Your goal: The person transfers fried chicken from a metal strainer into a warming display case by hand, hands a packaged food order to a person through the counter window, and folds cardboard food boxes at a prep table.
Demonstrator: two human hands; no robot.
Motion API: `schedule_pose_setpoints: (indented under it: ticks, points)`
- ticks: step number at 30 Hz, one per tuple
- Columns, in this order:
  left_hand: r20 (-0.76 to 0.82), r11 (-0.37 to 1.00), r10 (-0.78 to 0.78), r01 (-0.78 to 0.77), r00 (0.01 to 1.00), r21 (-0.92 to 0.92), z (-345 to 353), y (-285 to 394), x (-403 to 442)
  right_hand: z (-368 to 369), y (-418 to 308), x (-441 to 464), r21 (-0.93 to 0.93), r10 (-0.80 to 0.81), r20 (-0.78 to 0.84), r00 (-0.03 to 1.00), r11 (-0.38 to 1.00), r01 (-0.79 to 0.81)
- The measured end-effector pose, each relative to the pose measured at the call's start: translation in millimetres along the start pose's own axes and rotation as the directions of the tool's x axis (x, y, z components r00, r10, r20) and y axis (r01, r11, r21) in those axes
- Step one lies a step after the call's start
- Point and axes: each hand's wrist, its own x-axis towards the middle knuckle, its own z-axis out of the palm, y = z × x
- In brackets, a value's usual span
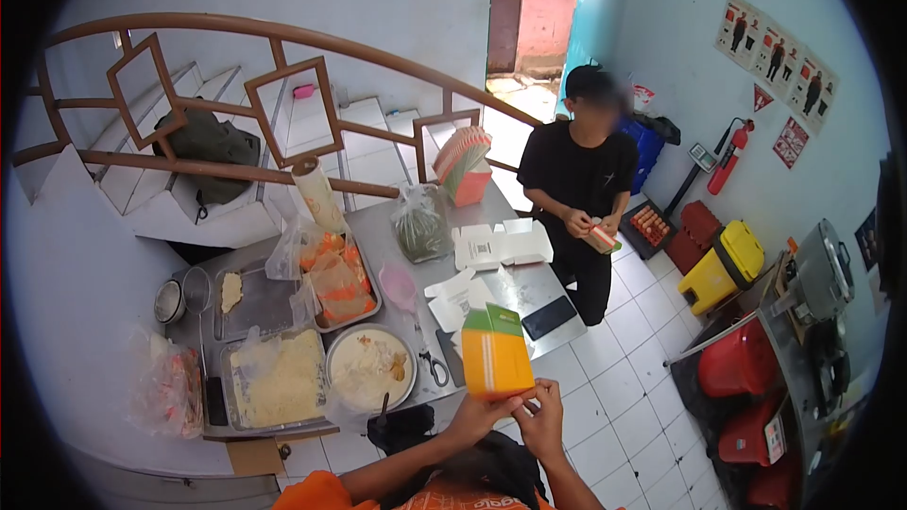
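An orange cardboard box [497, 365] with a green top flap and a pale striped band is held up over the near edge of the metal table [557, 338]. My left hand [480, 418] grips its lower left side. My right hand [542, 423] pinches its lower right corner, the fingertips of both hands close together. Just behind the box, unfolded white box blanks [499, 246] lie on the table. Scissors with dark handles [435, 370] and a dark phone [548, 317] lie near the box.
To the left are a bowl of white mixture [370, 366], a tray of pale crumbs [277, 380] and a tray of orange packets [340, 291]. A bag of green stuff [420, 227] and stacked cartons [463, 165] stand behind. Across the table, a person [578, 165] holds a small box.
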Motion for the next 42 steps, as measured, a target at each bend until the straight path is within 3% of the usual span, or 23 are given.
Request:
schedule_pose_setpoints:
  ticks: [1, 3, 4, 5, 6, 8, 12, 14, 16, 18, 19, 20, 22, 23, 27, 30, 31, 32, 34, 37, 38, 39, 42]
  points:
    - [-0.040, 0.989, 0.010, -0.004, 0.999, 0.148, -3.3, -2.1, 0.2, 2.7, 6.2, -1.5, -0.077, -0.011, -0.012, 1.000, 0.997, 0.010]
    - [0.059, 0.833, 0.249, -0.245, 0.967, 0.495, -10.6, -5.1, 6.0, -12.8, 27.0, 1.4, 0.293, 0.094, 0.092, 0.991, 0.949, -0.117]
    - [0.133, 0.691, 0.342, -0.345, 0.930, 0.635, -16.5, -6.8, 9.8, -21.2, 15.6, 7.1, 0.457, 0.133, 0.164, 0.977, 0.868, -0.195]
    - [0.432, 0.425, 0.480, -0.633, 0.764, 0.647, -32.6, -13.2, 20.8, -39.6, -0.2, 9.0, 0.642, 0.312, 0.148, 0.939, 0.691, -0.331]
    - [0.560, 0.249, 0.414, -0.681, 0.717, 0.688, -35.4, -10.9, 23.9, -56.7, -1.4, 15.1, 0.742, 0.417, 0.163, 0.894, 0.545, -0.390]
    - [0.749, -0.103, 0.203, -0.747, 0.630, 0.657, -38.8, -1.4, 28.2, -78.1, -14.0, 26.1, 0.738, 0.448, 0.356, 0.820, 0.404, -0.541]
    - [0.753, -0.179, 0.083, -0.733, 0.653, 0.656, -57.8, -32.1, 36.9, -65.5, -1.3, 25.1, 0.170, 0.499, 0.242, 0.832, 0.822, -0.543]
    - [0.788, -0.289, 0.008, -0.753, 0.615, 0.591, -59.8, -42.9, 37.3, -55.7, 18.2, 21.9, 0.128, 0.476, 0.235, 0.847, 0.849, -0.513]
    - [0.719, -0.156, -0.114, -0.727, 0.685, 0.668, -59.0, -48.6, 28.3, -57.1, 20.4, 27.0, 0.130, 0.467, 0.269, 0.843, 0.849, -0.512]
    - [0.689, 0.072, 0.120, -0.698, 0.715, 0.712, -62.7, -50.9, 19.8, -59.8, 39.3, 24.3, 0.299, 0.406, 0.320, 0.856, 0.814, -0.498]
    - [0.604, 0.174, 0.140, -0.620, 0.785, 0.765, -59.7, -34.3, 23.5, -57.9, 34.6, 22.2, 0.031, 0.166, 0.290, 0.942, 0.983, -0.183]
    - [0.512, 0.279, 0.159, -0.536, 0.844, 0.797, -56.7, -17.7, 27.3, -50.5, 27.6, 16.6, -0.073, 0.051, 0.280, 0.959, 0.997, -0.032]
    - [0.217, 0.433, -0.038, -0.179, 0.975, 0.883, -28.2, 47.4, 31.9, -24.2, 9.0, 3.0, -0.279, -0.182, 0.293, 0.939, 0.923, 0.266]
    - [0.076, 0.891, 0.042, -0.072, 0.996, 0.447, -35.6, -6.1, 37.9, -9.5, 1.4, 0.1, -0.354, -0.326, 0.241, 0.914, 0.848, 0.396]
    - [-0.214, 0.930, 0.108, -0.022, 0.971, 0.367, -31.7, 21.2, 37.3, 10.0, -13.3, 12.7, -0.423, -0.388, 0.150, 0.909, 0.806, 0.414]
    - [-0.182, 1.000, -0.011, 0.009, 0.983, -0.007, -37.3, 41.6, 28.9, 3.2, -53.0, 19.5, -0.291, -0.008, 0.185, 0.983, 0.955, 0.063]
    - [-0.220, 0.998, 0.029, -0.041, 0.975, -0.048, -37.5, 45.0, 27.3, 3.3, -50.9, 22.4, -0.257, -0.051, 0.196, 0.979, 0.961, 0.101]
    - [-0.267, 0.986, 0.130, -0.096, 0.955, 0.136, -39.1, 45.5, 27.0, 5.1, -53.8, 23.8, -0.252, -0.035, 0.208, 0.978, 0.964, 0.089]
    - [-0.296, 0.860, 0.338, -0.165, 0.893, 0.483, -39.4, 40.5, 25.4, 7.3, -62.6, 24.4, -0.250, 0.002, 0.230, 0.973, 0.967, 0.058]
    - [-0.002, 0.350, 0.637, -0.287, 0.771, 0.892, -34.9, 14.3, 18.2, 25.6, -42.5, 28.1, -0.254, -0.216, 0.016, 0.976, 0.943, 0.214]
    - [0.084, 0.252, 0.590, -0.283, 0.803, 0.925, -31.8, 8.3, 12.9, 28.2, -40.2, 26.6, -0.288, -0.267, -0.039, 0.963, 0.926, 0.245]
    - [0.310, -0.105, 0.605, -0.313, 0.733, 0.944, -31.9, 30.9, 6.5, 30.3, -42.5, 26.2, -0.276, -0.209, -0.114, 0.971, 0.946, 0.172]
    - [0.319, -0.351, 0.696, -0.082, 0.643, 0.933, -40.7, 8.0, 20.5, 36.7, -61.1, 33.2, -0.121, -0.175, -0.208, 0.963, 0.981, 0.152]
